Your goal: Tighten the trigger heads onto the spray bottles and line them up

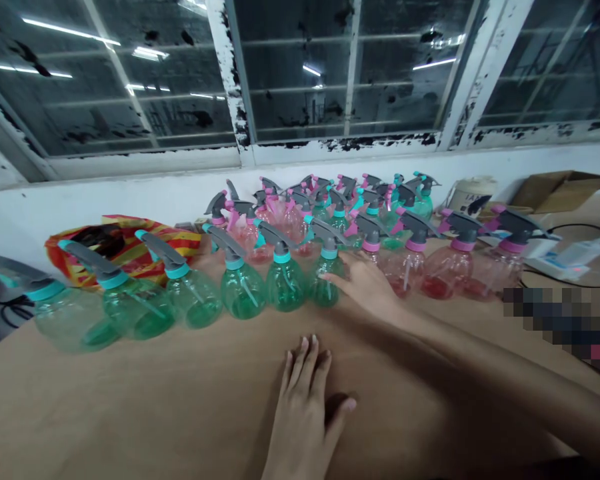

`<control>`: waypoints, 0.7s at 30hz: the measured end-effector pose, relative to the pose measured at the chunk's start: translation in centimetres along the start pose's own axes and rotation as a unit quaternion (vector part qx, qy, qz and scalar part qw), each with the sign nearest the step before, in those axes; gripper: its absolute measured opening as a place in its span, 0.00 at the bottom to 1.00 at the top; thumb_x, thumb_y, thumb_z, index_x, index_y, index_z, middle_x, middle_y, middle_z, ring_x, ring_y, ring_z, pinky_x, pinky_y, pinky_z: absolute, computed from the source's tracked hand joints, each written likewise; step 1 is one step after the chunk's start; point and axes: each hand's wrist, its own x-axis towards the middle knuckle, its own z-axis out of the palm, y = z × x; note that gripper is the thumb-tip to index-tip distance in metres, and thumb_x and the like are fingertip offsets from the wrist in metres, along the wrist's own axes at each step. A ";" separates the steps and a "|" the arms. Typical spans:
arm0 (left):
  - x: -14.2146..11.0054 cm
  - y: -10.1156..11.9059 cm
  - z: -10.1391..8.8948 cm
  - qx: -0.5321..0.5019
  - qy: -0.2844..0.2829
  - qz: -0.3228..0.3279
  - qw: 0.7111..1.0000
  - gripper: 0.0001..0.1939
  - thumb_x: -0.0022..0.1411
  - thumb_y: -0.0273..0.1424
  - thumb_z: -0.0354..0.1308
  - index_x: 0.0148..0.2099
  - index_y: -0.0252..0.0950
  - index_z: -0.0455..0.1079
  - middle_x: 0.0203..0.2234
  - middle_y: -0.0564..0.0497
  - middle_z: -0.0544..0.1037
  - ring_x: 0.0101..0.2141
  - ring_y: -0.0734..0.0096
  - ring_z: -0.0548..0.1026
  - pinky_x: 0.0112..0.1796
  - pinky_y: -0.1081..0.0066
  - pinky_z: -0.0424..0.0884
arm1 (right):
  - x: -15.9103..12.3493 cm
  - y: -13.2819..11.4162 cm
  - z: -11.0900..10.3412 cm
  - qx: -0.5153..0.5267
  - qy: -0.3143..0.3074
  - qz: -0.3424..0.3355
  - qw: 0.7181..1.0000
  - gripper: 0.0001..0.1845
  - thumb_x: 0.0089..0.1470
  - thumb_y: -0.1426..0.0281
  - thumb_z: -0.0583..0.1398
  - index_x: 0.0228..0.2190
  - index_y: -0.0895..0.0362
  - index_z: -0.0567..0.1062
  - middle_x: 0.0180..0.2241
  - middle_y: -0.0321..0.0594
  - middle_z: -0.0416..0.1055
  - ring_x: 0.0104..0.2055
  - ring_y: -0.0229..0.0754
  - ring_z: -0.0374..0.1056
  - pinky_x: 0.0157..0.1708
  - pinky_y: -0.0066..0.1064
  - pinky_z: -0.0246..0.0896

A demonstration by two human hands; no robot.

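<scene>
My left hand (303,413) lies flat and open on the brown tabletop (130,400), fingers stretched forward, holding nothing. My right hand (365,283) reaches forward with fingers extended, touching a green spray bottle (326,277) in the front row. To the left stand more green spray bottles (243,283) with grey triggers and teal collars. Pink spray bottles (453,263) with pink collars stand to the right. Behind them crowd several more bottles (330,200) of both colours.
A red and yellow striped bag (125,243) lies at the back left. A cardboard box (560,190) and a white container (473,193) sit at the back right by a white power strip (563,260) with cables. A peeling window frame runs behind.
</scene>
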 end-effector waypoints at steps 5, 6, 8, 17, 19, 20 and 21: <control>0.0 -0.1 -0.3 0.006 0.008 0.007 1.000 0.28 0.67 0.41 0.53 0.64 0.33 0.58 0.63 0.38 0.62 0.62 0.49 0.61 0.56 0.46 0.65 | 0.3 -0.2 0.5 0.003 0.003 0.005 1.000 0.26 0.57 0.55 0.59 0.52 0.56 0.72 0.50 0.52 0.74 0.58 0.61 0.63 0.51 0.54 0.63; 0.0 -0.1 -0.4 0.008 0.006 0.007 1.000 0.28 0.67 0.41 0.54 0.64 0.33 0.58 0.63 0.38 0.62 0.62 0.49 0.61 0.56 0.47 0.66 | 0.1 -0.2 0.3 0.006 0.005 0.004 1.000 0.28 0.57 0.55 0.59 0.54 0.57 0.70 0.53 0.52 0.72 0.59 0.61 0.62 0.52 0.53 0.62; 0.0 -0.1 -0.6 0.010 0.005 0.007 1.000 0.29 0.66 0.40 0.55 0.64 0.33 0.57 0.63 0.39 0.62 0.61 0.49 0.62 0.56 0.47 0.66 | -0.5 -0.2 -0.5 0.023 0.016 0.001 1.000 0.32 0.56 0.54 0.59 0.57 0.57 0.67 0.55 0.52 0.70 0.61 0.59 0.61 0.55 0.53 0.61; 0.4 -0.5 -0.9 0.067 0.030 0.050 0.996 0.29 0.66 0.39 0.54 0.65 0.33 0.56 0.61 0.39 0.66 0.58 0.51 0.67 0.52 0.51 0.71 | -3.4 5.3 -7.1 0.126 0.012 0.085 0.988 0.19 0.57 0.57 0.57 0.42 0.55 0.79 0.42 0.43 0.80 0.35 0.47 0.77 0.34 0.37 0.70; 0.5 -0.5 -1.0 0.066 0.031 0.049 0.996 0.28 0.67 0.39 0.53 0.65 0.33 0.56 0.61 0.40 0.66 0.58 0.52 0.67 0.53 0.51 0.70 | -3.0 6.3 -7.3 0.088 0.026 0.095 0.991 0.22 0.56 0.56 0.57 0.44 0.58 0.77 0.39 0.46 0.80 0.34 0.48 0.76 0.31 0.36 0.68; 0.5 -0.5 -1.0 0.064 0.032 0.048 0.996 0.28 0.67 0.39 0.53 0.65 0.33 0.56 0.61 0.40 0.66 0.58 0.52 0.68 0.53 0.51 0.70 | -2.7 6.5 -7.1 0.072 0.028 0.098 0.992 0.24 0.56 0.54 0.57 0.45 0.59 0.76 0.37 0.46 0.80 0.33 0.48 0.76 0.30 0.35 0.67; 0.5 -0.5 -1.0 0.062 0.033 0.044 0.997 0.28 0.67 0.39 0.53 0.65 0.33 0.56 0.61 0.40 0.66 0.58 0.52 0.68 0.53 0.51 0.70 | -2.3 6.5 -6.9 0.061 0.027 0.098 0.993 0.26 0.55 0.52 0.58 0.45 0.59 0.76 0.33 0.46 0.80 0.31 0.49 0.75 0.29 0.35 0.65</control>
